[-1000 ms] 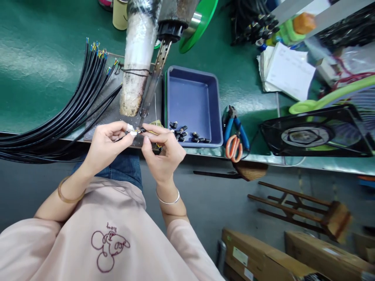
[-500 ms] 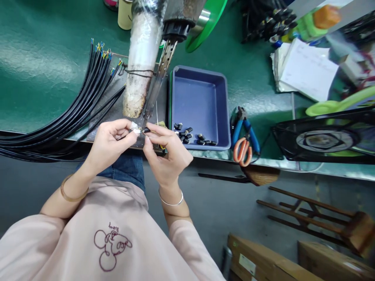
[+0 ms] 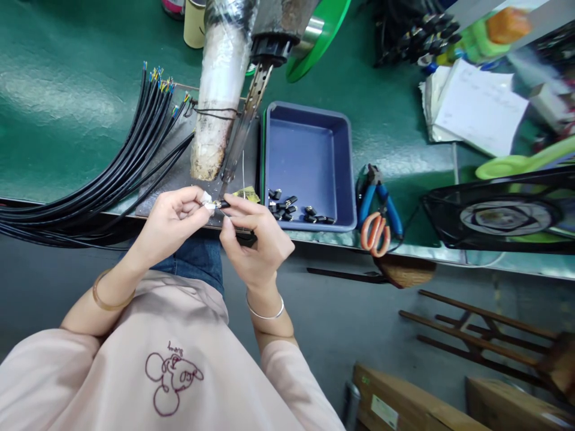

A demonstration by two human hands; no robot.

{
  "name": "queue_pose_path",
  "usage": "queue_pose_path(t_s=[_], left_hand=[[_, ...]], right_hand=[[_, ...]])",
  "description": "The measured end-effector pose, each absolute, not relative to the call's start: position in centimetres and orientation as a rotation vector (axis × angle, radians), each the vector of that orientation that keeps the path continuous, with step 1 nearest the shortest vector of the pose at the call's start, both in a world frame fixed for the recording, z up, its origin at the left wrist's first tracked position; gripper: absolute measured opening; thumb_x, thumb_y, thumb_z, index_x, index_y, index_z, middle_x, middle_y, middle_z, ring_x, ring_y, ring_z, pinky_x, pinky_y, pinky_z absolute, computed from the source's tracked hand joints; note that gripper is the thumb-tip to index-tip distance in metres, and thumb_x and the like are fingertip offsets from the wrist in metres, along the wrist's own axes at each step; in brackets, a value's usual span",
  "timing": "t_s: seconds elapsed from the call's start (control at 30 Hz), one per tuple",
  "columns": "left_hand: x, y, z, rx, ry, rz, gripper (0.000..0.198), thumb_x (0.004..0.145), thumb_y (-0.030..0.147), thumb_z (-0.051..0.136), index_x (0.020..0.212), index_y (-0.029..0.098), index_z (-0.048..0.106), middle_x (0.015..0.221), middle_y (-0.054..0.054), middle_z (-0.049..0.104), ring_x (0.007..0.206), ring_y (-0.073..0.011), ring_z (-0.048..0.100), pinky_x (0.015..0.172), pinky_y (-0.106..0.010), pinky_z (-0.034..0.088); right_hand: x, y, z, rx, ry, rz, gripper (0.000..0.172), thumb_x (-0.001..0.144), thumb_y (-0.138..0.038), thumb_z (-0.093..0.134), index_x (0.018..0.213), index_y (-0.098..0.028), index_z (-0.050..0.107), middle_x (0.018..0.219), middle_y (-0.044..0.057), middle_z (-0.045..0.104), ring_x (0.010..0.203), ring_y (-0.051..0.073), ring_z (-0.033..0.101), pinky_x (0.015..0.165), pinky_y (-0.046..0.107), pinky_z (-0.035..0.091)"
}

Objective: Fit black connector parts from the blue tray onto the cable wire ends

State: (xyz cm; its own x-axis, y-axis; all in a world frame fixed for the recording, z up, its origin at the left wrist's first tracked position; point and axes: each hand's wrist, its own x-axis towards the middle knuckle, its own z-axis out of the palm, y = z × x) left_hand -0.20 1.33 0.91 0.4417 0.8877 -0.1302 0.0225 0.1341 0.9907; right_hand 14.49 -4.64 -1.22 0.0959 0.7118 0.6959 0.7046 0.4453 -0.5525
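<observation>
2 white-tipped left fingers (image 3: 206,197) pinch a stubby black connector (image 3: 222,204).

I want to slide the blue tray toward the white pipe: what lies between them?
In the head view, a slanting metal rod and a thin pale wire, both over the grey mat, lie between them.

Two hands (image 3: 173,218) (image 3: 259,239), one soldering iron (image 3: 250,108)

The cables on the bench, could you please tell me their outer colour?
The cables are black outside, seen best in the head view.
</observation>
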Motion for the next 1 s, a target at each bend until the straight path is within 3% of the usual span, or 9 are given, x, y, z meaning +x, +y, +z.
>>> queue_pose_path(t_s=[0.23, 0.53, 0.73, 1.0], left_hand=[[0.16, 1.73, 1.07, 1.326, 0.941, 0.850, 0.015, 0.077, 0.022, 0.064, 0.067, 0.016, 0.055, 0.056, 0.005, 0.040, 0.051, -0.0057, 0.033, 0.049, -0.019, 0.028], [-0.10, 1.46, 0.78, 1.360, 0.940, 0.800, 0.016, 0.079, 0.025, 0.063, 0.068, 0.017, 0.054, 0.057, 0.005, 0.039, 0.051, -0.0062, 0.033, 0.049, -0.020, 0.027], [-0.14, 1.21, 1.03, 1.371, 0.944, 0.779, 0.018, 0.081, 0.026, 0.062, 0.068, 0.017, 0.053, 0.056, 0.006, 0.039, 0.050, -0.0061, 0.033, 0.049, -0.020, 0.027], [0.16, 1.42, 1.08, 1.380, 0.946, 0.836, 0.016, 0.079, 0.022, 0.061, 0.067, 0.017, 0.052, 0.057, 0.005, 0.039, 0.052, -0.0063, 0.033, 0.049, -0.020, 0.026]], right_hand=[[14.29, -4.04, -0.85, -1.289, -1.598, -0.069, 0.015, 0.089, -0.010, 0.064, 0.084, -0.023, 0.058, 0.104, 0.005, 0.080, 0.090, 0.017, 0.078, 0.080, 0.032, 0.067], [14.63, -4.52, -1.06, -1.248, -1.696, -0.082, 0.018, 0.087, -0.006, 0.064, 0.084, -0.022, 0.057, 0.111, 0.009, 0.079, 0.089, 0.016, 0.079, 0.075, 0.029, 0.069], [14.57, -4.68, -1.20, -1.242, -1.648, -0.050, 0.016, 0.087, -0.007, 0.065, 0.088, -0.023, 0.060, 0.111, 0.006, 0.079, 0.088, 0.016, 0.079, 0.076, 0.030, 0.068], [14.28, -3.92, -1.00, -1.290, -1.614, -0.108, 0.015, 0.089, -0.008, 0.066, 0.088, -0.022, 0.063, 0.098, 0.005, 0.081, 0.091, 0.018, 0.078, 0.079, 0.030, 0.065]])
